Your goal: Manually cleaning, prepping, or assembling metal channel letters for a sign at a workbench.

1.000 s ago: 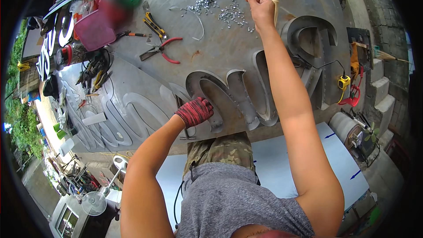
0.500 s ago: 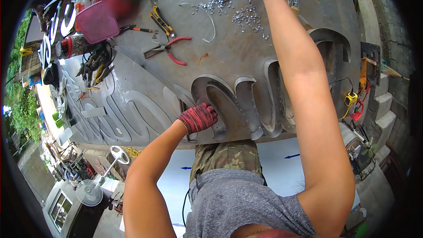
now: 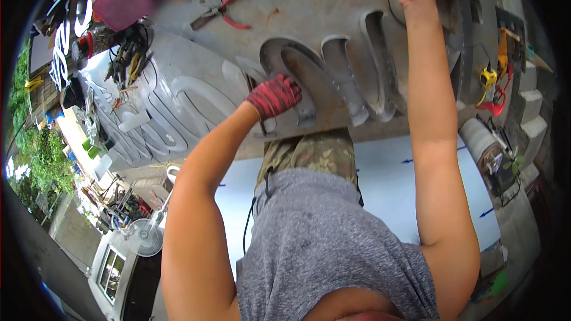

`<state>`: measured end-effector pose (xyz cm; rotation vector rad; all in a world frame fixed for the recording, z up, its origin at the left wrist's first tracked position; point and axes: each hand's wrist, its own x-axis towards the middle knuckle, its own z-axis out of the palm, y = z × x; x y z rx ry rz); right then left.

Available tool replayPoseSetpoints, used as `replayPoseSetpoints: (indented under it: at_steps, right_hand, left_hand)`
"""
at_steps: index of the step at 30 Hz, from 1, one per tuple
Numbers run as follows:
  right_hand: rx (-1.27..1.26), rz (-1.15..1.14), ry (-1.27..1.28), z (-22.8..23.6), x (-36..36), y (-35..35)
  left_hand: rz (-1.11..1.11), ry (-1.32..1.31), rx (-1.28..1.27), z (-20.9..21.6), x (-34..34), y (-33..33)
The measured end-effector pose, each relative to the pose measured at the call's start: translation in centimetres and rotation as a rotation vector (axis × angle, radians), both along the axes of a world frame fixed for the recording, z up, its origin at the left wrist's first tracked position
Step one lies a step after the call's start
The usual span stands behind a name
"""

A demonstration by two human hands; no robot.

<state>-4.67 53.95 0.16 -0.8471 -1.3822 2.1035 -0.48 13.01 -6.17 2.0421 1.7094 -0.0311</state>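
Head: left hand (image 3: 275,96) fisted over metal letter (image 3: 336,83); grip hidden

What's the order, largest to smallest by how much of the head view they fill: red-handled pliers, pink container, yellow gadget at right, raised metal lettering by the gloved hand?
1. Raised metal lettering
2. Pink container
3. Red-handled pliers, about as long as the container is wide, but much thinner
4. Yellow gadget
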Motion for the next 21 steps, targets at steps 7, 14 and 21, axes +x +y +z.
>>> replayPoseSetpoints:
  at_steps: [7, 14, 21]
  right_hand:
    - [-0.042, -0.033, -0.231, 4.4, 21.5, -15.8]
    - [0.085, -0.105, -0.538, 3.9, 30.5, -29.8]
    - [0.161, -0.132, -0.634, 0.9, 30.1, -34.2]
  left_hand:
    - [-0.030, 0.036, 0.073, 0.1, -0.5, -0.3]
    - [-0.103, 0.107, 0.062, -0.1, 0.4, 0.3]
    - [-0.102, 0.121, 0.023, -0.4, 0.5, 0.2]
